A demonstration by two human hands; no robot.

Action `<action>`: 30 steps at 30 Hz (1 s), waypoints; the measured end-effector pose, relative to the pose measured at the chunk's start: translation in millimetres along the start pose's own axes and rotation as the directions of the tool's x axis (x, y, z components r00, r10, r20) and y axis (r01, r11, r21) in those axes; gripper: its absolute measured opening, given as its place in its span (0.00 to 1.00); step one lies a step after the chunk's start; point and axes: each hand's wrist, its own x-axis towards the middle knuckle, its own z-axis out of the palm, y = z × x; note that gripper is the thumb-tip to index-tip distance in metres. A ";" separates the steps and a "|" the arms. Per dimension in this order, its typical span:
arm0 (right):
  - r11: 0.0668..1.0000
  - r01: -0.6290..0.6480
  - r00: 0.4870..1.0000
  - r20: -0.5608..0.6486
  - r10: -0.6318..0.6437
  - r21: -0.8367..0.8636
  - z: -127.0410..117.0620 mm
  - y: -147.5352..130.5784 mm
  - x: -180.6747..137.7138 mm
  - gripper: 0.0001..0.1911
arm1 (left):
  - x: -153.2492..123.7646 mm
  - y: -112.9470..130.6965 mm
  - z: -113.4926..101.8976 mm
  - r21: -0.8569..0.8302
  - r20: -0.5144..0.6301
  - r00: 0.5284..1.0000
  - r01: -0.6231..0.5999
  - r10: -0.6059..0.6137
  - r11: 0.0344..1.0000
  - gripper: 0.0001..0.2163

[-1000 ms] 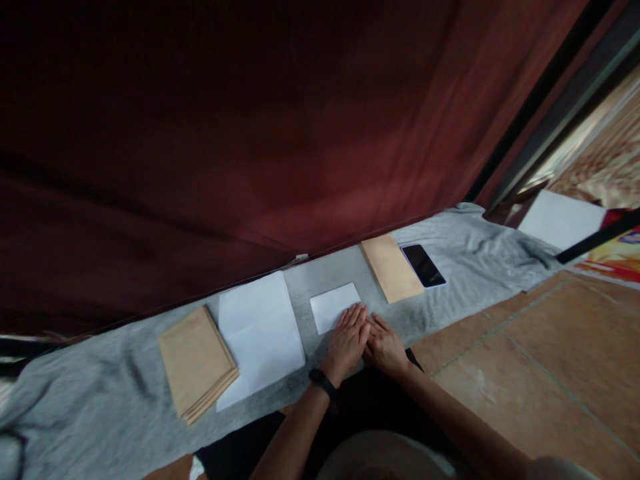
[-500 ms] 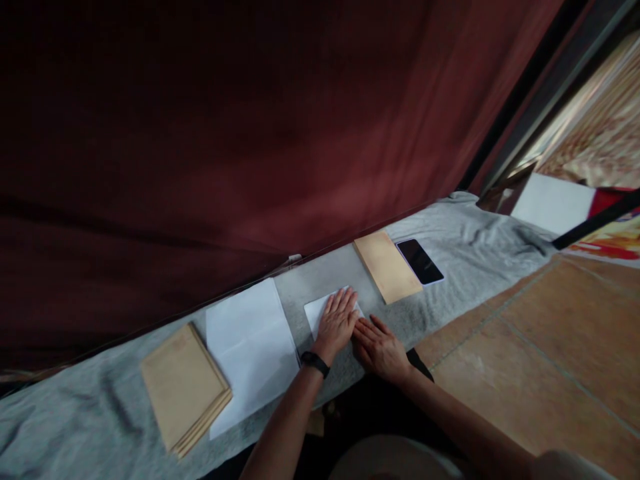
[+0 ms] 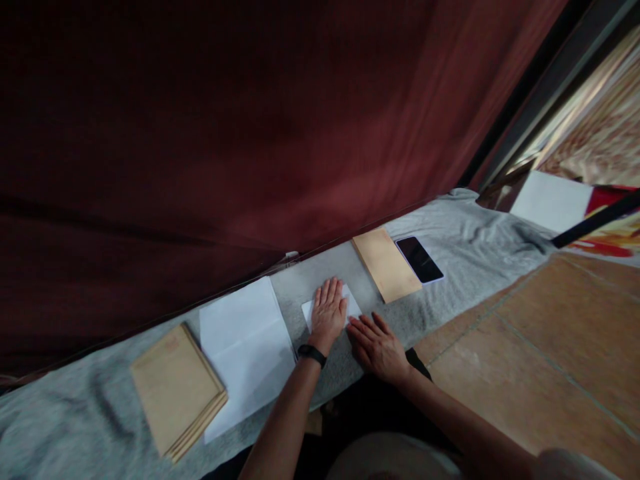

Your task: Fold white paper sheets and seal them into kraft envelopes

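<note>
A small folded sheet of white paper (image 3: 353, 305) lies on the grey cloth (image 3: 320, 270). My left hand (image 3: 328, 312), with a black band on its wrist, presses flat on this paper, fingers stretched out, and covers its middle. My right hand (image 3: 379, 347) rests palm down at the paper's near right corner, fingers extended, the tips touching its edge. Left of my hands are larger white sheets (image 3: 247, 353) with a crease across them. A single brown envelope (image 3: 387, 265) lies beyond my hands to the right.
A stack of brown envelopes (image 3: 175, 387) overlaps the left edge of the white sheets. A phone (image 3: 420, 259) with a dark screen lies beside the single envelope. Behind the cloth hangs a dark red curtain (image 3: 300, 147). Tiled floor (image 3: 525, 340) is at the right.
My left hand has slid slightly left across the folded paper, uncovering more of its right side. My right hand has stayed nearly in place. The view has shifted a little.
</note>
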 end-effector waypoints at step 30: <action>0.992 0.081 0.990 0.107 -0.092 0.097 -4.0 10.1 38.8 0.24 | -109.5 16.7 -30.8 0.114 -0.030 0.999 0.031 -0.028 0.993 0.31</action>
